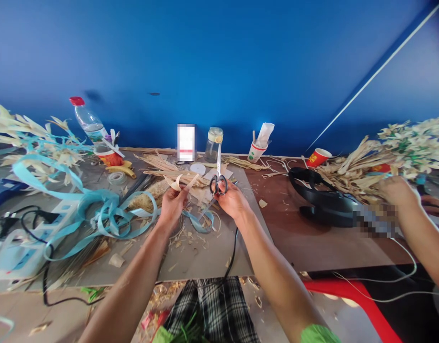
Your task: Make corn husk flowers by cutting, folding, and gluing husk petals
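Where the right hand closes: scissors, held at the near end, pointing away.
Left hand: pinching pale husk strip, jutting beyond the grip.

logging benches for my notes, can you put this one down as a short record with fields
Left hand: pinching a pale strip
Right hand: holding scissors, blades pointing toward the wall
Left of hands: loose blue ribbon
Back of table: jar behind the scissors; white cup right of it; red-capped bottle far left
Right side: black headset, red cup
Other person: one hand at far right, by dried husks
Unclear: two blurred patches
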The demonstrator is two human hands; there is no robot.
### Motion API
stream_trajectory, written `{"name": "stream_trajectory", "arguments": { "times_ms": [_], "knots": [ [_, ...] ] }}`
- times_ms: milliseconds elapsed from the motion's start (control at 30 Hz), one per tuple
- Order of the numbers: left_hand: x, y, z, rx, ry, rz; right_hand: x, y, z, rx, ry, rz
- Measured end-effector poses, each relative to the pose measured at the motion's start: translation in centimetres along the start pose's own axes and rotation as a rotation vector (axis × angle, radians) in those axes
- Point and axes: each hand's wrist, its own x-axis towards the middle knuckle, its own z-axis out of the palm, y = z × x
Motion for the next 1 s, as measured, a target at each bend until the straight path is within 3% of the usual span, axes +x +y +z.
{"name": "stream_trajectory", "arguments": {
  "times_ms": [133, 333, 567, 767, 1000],
  "knots": [
    [-0.1, 0.1, 0.1, 0.001, -0.008, 0.001, -1.0, -0.6, 0.9, 0.072, -0.162, 0.022],
    [0.4, -0.5, -0.3, -0.024, 0.04, -0.041, -1.5, 0.8, 2.9, -0.119, -0.044, -0.046],
    [0.3, -0.4, -0.5, -0.095, 0.056, -0.043, -2.1, 2.5, 3.9, -0.353, -0.081, -0.066],
    [0.2, -0.7, -0.4, -0.13, -0.046, -0.07, -2.1, 2.8, 3.8, -0.562, -0.066, -0.157],
    [-0.1, -0.9, -0.2, -0.03, -0.141, -0.068, -2.1, 2.9, 3.9, -0.526, -0.098, -0.179]
  ]
}}
